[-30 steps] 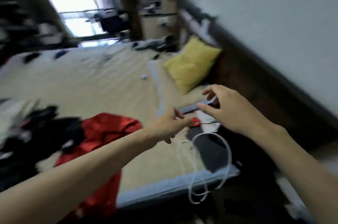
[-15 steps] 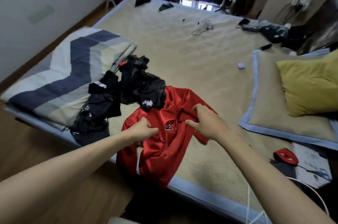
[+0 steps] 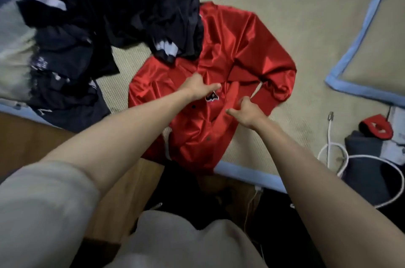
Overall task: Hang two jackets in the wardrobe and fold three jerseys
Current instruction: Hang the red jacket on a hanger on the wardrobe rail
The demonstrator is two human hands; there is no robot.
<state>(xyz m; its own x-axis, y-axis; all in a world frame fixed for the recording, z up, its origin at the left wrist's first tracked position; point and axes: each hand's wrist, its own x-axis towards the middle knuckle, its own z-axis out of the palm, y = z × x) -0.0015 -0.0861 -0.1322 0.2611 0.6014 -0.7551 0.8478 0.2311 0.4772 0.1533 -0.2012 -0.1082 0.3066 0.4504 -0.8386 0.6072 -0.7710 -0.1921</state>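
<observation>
Your left hand (image 3: 198, 88) and right hand (image 3: 245, 110) are both bunched on the red jacket (image 3: 230, 53), which lies at the bed edge (image 3: 241, 172), hem hanging over. Satin looks light, limp and slippery, so I'd take it at the shoulders. Dark clothes (image 3: 131, 9) cover its upper left; fingertips are buried in folds.

Your bare left hand (image 3: 198, 88) and bare right hand (image 3: 247, 112) carry no rings or watch. Your forearms are uncovered. A loose light-grey short cotton sleeve (image 3: 43, 208) covers your left upper arm.
</observation>
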